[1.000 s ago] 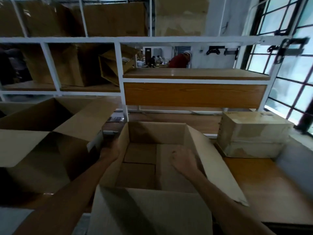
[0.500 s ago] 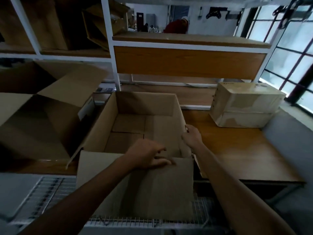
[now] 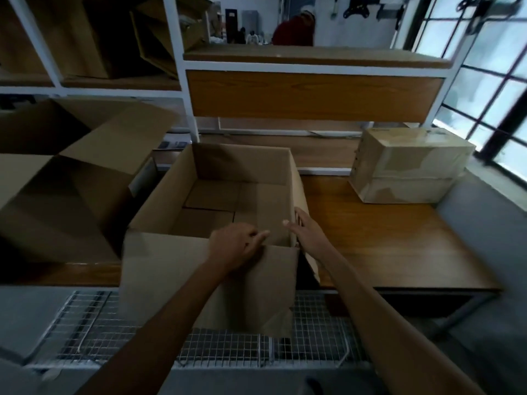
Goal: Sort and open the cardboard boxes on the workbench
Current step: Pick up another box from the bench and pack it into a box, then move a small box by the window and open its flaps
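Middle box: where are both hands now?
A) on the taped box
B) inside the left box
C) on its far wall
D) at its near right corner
D: the left hand grips the near edge of the middle box and the right hand straddles its right wall, both by that corner.

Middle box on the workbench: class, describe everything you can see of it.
The middle box is plain brown cardboard, upright and open-topped, holding nothing visible but its bottom flaps. Its near flap hangs down past the workbench edge; the right flap is folded outward. The left hand grips the near flap's fold; the right hand straddles the right wall, thumb inside.
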